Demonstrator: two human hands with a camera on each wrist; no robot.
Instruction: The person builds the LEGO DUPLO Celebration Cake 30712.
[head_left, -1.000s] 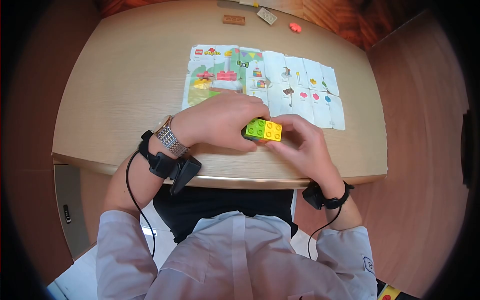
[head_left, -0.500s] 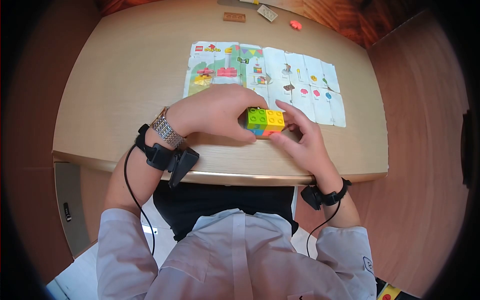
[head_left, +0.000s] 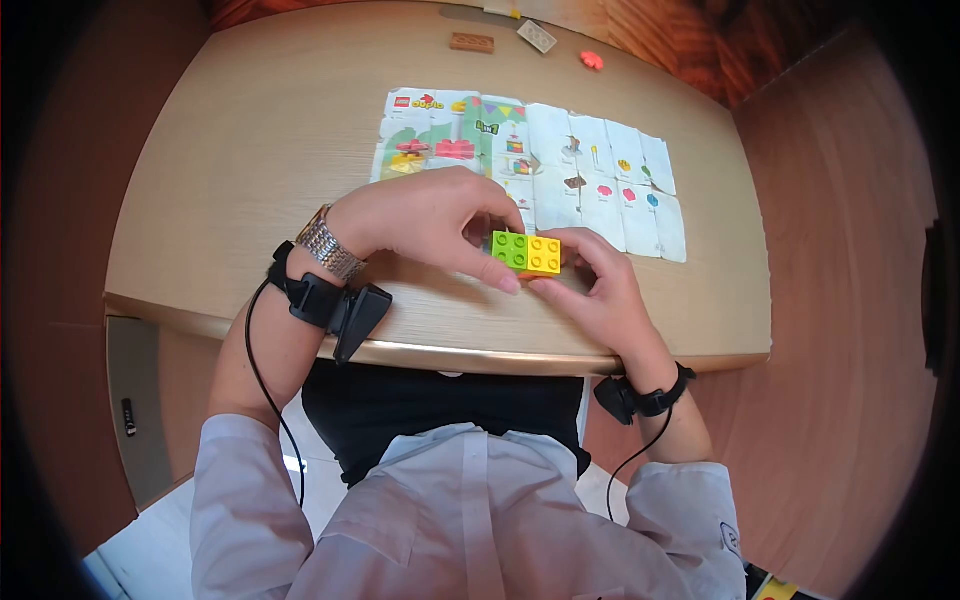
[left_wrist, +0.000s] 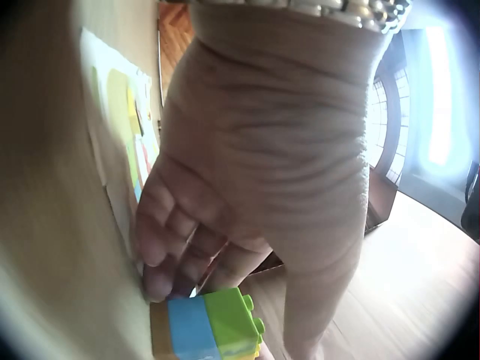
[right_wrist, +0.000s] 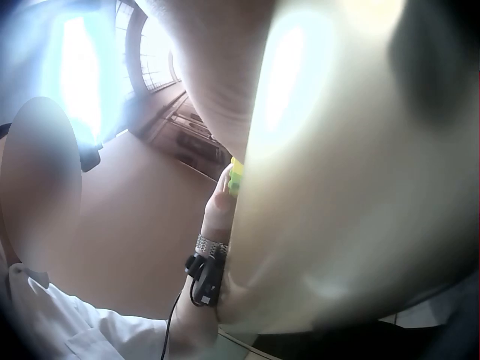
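A small stack of toy building bricks (head_left: 526,254) sits just in front of the instruction sheet, a green brick (head_left: 509,251) and a yellow brick (head_left: 545,254) side by side on top. From the side, in the left wrist view, a blue brick (left_wrist: 191,328) lies beneath the green one, with a brown piece (left_wrist: 160,330) at the bottom. My right hand (head_left: 605,295) holds the stack's yellow end between thumb and fingers. Around the green end, my left hand (head_left: 425,225) is loosely curved, its thumb apart from the bricks in the left wrist view.
Behind the bricks, a creased instruction sheet (head_left: 560,165) lies spread on the wooden table (head_left: 250,180). Toward the far edge lie a brown brick (head_left: 472,43), a pale studded plate (head_left: 537,37) and a coral-red piece (head_left: 592,61).
The left hand has loosened from the green end, its thumb and fingers now wider apart. The stack tipped to show its front side, then came level again, still in the right hand.
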